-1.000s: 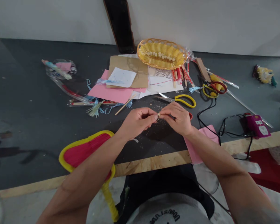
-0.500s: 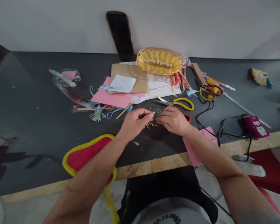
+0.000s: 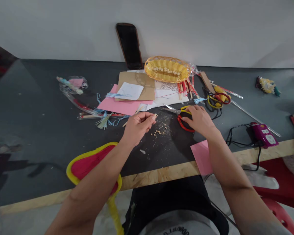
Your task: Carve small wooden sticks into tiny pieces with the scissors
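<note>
My left hand (image 3: 140, 126) is closed in a pinch round a small pale piece (image 3: 155, 115), too small to name, just above the dark table. To its right, my right hand (image 3: 198, 119) reaches over the handles of the scissors (image 3: 180, 112), which have one yellow and one red loop. Its fingers are curled on the handles, and the blades lie parted and point left. Between and below the hands lie small tan bits (image 3: 159, 132) and pale crumbs.
Behind are a yellow basket (image 3: 168, 76) holding pale pieces, a leaning phone (image 3: 129, 45), pink paper (image 3: 122, 106) and tassels (image 3: 104, 120). A red and yellow fan-shaped item (image 3: 88, 163) lies front left. At right are more scissors (image 3: 221, 99) and a purple box with cables (image 3: 264, 134).
My right hand has moved right, away from my left hand, and onto the scissors' handles. My left hand has shifted slightly left, still pinched.
</note>
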Demonstrator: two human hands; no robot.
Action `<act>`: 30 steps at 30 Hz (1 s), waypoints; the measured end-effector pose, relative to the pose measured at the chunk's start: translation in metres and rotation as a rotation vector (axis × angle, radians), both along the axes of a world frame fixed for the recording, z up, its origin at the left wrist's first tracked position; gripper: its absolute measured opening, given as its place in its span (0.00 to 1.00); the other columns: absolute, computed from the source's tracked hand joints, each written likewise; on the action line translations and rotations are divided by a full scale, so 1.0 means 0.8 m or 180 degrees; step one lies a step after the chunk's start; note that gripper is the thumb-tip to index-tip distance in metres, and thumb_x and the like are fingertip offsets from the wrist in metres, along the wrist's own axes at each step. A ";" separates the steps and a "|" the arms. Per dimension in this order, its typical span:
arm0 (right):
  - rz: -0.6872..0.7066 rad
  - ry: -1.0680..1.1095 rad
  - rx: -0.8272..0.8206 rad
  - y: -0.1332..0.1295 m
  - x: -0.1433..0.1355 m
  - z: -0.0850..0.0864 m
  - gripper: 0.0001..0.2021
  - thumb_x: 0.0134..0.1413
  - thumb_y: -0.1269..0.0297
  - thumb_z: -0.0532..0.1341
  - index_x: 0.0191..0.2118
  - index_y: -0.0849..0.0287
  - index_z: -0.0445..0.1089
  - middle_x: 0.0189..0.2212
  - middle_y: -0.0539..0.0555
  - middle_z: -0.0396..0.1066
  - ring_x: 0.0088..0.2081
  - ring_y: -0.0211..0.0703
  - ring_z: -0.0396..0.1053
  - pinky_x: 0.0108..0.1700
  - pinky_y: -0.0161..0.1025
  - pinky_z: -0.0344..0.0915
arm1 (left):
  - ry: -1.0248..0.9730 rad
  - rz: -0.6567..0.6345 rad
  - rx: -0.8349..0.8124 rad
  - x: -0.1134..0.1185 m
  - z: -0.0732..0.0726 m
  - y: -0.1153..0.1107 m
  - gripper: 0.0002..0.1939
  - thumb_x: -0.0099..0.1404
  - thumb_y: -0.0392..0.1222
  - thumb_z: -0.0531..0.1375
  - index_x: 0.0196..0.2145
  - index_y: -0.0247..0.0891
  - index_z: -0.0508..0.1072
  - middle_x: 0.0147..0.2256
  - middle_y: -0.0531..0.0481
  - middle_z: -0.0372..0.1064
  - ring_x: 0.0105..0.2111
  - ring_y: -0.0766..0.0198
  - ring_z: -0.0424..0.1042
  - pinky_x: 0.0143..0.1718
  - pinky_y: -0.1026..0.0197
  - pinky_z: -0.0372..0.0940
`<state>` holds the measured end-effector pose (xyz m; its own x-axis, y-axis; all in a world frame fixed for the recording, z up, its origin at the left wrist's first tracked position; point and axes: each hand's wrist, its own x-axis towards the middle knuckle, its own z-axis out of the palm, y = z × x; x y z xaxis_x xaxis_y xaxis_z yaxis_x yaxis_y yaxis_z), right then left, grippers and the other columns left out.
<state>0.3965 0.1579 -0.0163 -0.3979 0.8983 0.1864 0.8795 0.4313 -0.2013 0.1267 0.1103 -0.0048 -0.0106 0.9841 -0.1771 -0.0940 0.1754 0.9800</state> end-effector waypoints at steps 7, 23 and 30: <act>0.0028 -0.0205 -0.0443 -0.002 -0.003 0.006 0.23 0.56 0.62 0.65 0.57 0.61 0.68 0.50 0.64 0.75 0.52 0.60 0.72 0.56 0.56 0.64 | -0.0114 0.0155 -0.0005 0.001 0.001 0.002 0.18 0.51 0.51 0.72 0.33 0.35 0.79 0.26 0.50 0.73 0.21 0.72 0.63 0.19 0.69 0.55; 0.0456 0.2147 -0.0235 -0.027 -0.038 0.017 0.40 0.50 0.55 0.70 0.68 0.51 0.56 0.48 0.57 0.71 0.41 0.47 0.71 0.39 0.44 0.73 | -0.0334 0.0404 0.0179 0.001 0.001 0.000 0.18 0.48 0.53 0.74 0.30 0.38 0.80 0.21 0.55 0.65 0.20 0.73 0.58 0.20 0.67 0.53; 0.1179 0.1537 -0.0463 -0.046 -0.062 0.008 0.36 0.54 0.58 0.66 0.68 0.54 0.58 0.55 0.63 0.68 0.56 0.55 0.67 0.57 0.55 0.71 | -0.0230 0.0451 0.0320 0.000 0.002 -0.002 0.14 0.50 0.49 0.73 0.29 0.38 0.80 0.19 0.56 0.63 0.20 0.72 0.60 0.21 0.67 0.54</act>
